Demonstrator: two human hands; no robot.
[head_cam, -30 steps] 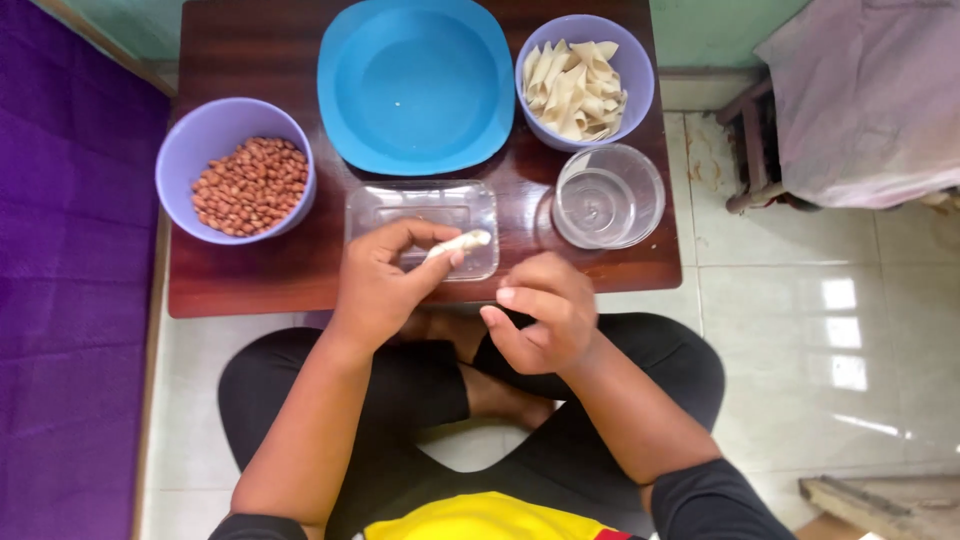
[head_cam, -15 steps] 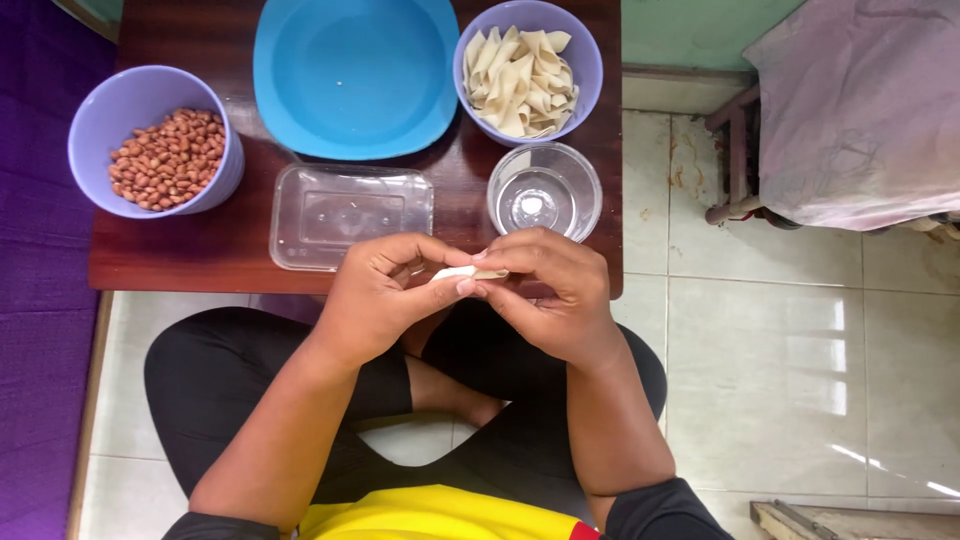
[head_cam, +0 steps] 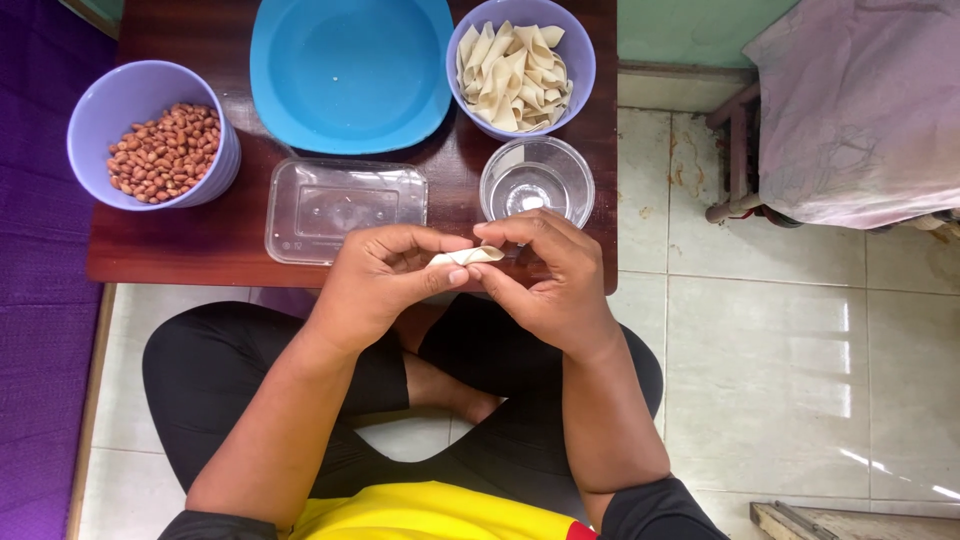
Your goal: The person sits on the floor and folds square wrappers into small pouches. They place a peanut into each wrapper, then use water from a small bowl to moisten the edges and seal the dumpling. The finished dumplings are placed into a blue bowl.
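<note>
Both hands, left hand (head_cam: 375, 285) and right hand (head_cam: 550, 280), are pinching a small pastry roll (head_cam: 465, 257) between fingertips, apparently sealing it, likely needing firm, even end pressure next.

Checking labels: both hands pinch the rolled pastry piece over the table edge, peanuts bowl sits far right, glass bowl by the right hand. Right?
One slip: the purple bowl of peanuts sits at the far left of the table, not the right. The rest holds in the head view: left hand and right hand both pinch the rolled pastry piece, with the clear glass bowl just beyond the right hand.
</note>
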